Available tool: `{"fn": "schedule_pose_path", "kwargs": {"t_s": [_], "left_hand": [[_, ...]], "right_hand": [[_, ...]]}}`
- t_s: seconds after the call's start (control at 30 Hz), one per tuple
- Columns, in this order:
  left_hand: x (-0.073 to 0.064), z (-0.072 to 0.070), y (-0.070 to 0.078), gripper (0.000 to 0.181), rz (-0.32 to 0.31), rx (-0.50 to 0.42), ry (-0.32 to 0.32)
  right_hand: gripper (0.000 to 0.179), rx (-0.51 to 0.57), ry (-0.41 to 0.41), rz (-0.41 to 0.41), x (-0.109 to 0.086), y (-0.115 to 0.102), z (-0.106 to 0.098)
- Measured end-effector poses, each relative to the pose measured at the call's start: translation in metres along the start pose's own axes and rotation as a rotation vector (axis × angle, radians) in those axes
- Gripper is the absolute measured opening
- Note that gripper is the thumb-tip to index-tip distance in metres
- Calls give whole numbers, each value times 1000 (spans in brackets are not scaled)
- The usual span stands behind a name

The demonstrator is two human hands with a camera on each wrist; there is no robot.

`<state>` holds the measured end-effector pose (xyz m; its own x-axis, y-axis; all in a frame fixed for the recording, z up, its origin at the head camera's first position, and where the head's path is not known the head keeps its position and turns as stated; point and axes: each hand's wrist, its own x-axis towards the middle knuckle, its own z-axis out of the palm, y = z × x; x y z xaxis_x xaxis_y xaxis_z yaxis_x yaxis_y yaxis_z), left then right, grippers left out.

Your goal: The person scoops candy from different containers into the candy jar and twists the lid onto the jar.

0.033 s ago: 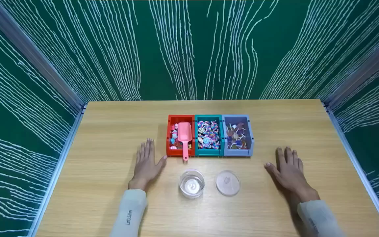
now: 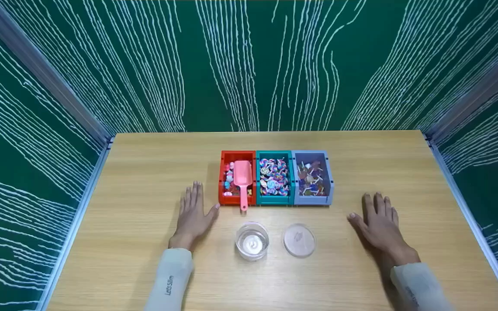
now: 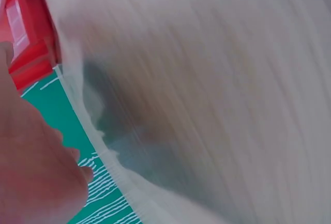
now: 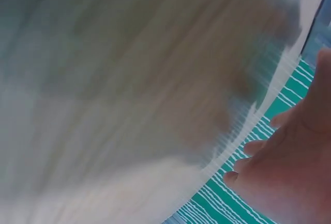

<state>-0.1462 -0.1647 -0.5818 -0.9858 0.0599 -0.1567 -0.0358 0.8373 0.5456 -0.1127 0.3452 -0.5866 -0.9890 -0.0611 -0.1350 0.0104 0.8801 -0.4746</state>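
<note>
My left hand rests flat on the wooden table, left of the red bin, fingers straight and thumb toward the bin. Palm down at the right, my right hand also lies with straight fingers. Neither hand holds anything. A pink scoop lies in the red bin over small colourful pieces, its handle over the front rim. Between the hands stand a clear round jar, uncovered, and a clear round lid lying flat to its right. The left wrist view shows part of the left hand near the red bin.
A teal bin of swirled, candy-like pieces adjoins the red one. Beside it is a blue-grey bin with small pieces on white sticks. Green panels with white lines surround the wooden table at the back and sides.
</note>
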Motion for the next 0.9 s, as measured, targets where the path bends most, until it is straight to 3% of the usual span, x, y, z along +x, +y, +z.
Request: {"fn": "schedule_pose_path", "kwargs": {"t_s": [0.1, 0.27, 0.6, 0.9], "left_hand": [[1, 0, 3, 92, -29, -51, -12], [3, 0, 13, 88, -66, -222, -4], [6, 1, 30, 77, -98, -436, 10], [13, 2, 40, 65, -85, -563, 55]], "right_hand": [[86, 4, 34, -16, -1, -5, -1], [77, 17, 110, -53, -2, -24, -3], [69, 44, 111, -37, -2, -71, -3], [62, 49, 130, -109, -5, -101, 5]]}}
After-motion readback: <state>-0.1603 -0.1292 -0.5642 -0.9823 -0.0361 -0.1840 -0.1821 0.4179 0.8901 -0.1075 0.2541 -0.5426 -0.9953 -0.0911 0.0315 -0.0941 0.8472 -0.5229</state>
